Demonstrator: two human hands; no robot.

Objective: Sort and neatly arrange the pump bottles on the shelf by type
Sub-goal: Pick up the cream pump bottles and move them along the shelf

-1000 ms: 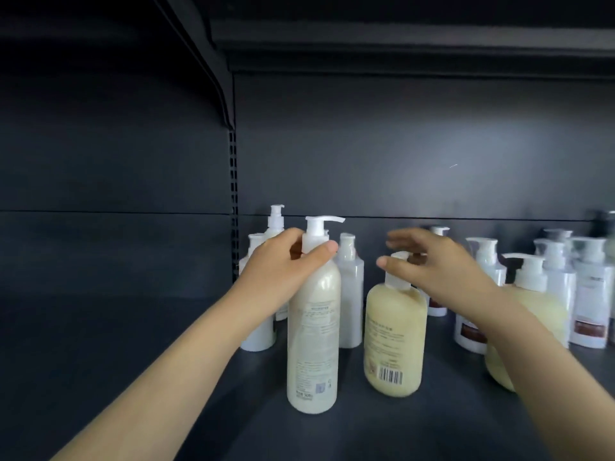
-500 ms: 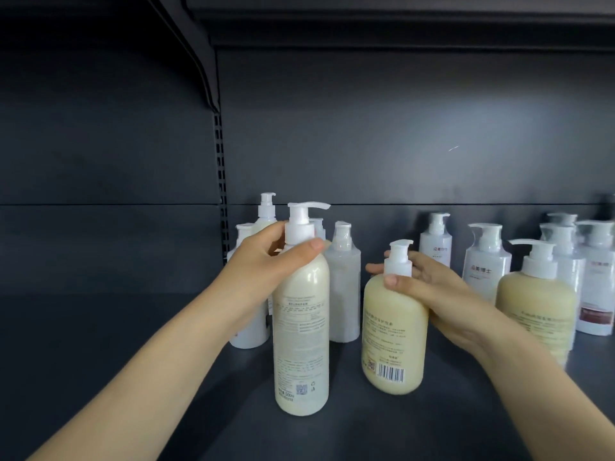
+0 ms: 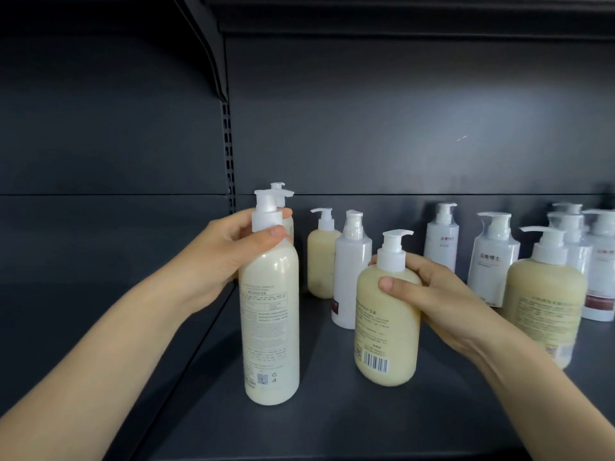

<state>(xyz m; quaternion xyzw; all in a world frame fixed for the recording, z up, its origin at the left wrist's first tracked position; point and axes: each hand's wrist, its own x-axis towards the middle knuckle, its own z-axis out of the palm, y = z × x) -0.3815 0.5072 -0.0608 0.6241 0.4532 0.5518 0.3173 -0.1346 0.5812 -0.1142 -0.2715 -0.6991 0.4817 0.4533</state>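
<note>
Head view: I am looking at a dark shelf (image 3: 332,427) with pump bottles on it. At 7 o'clock from the middle of the picture the left hand (image 3: 229,257) grips the tall cream bottle (image 3: 271,327), fingers and thumb curled round its neck just under the white pump. The bottle is upright, its printed back label towards me. At its 3 o'clock, apart from it, the right hand (image 3: 432,301) grips the round cream bottle (image 3: 386,327) at the shoulder, thumb on the front and fingers wrapped behind, barcode facing me. I cannot tell whether its base touches the shelf. Behind the tall one, at 12 o'clock, a second pump head (image 3: 282,194) shows from a mostly hidden bottle. Further back between the two held bottles stand a small cream bottle (image 3: 321,261) and, just beside it at 3 o'clock, a slim white bottle (image 3: 351,274). At 3 o'clock of the frame a wide cream bottle (image 3: 545,294) stands in front of a cluster of white labelled bottles (image 3: 492,261). A slotted upright (image 3: 228,144) runs up the back panel at 11 o'clock.
</note>
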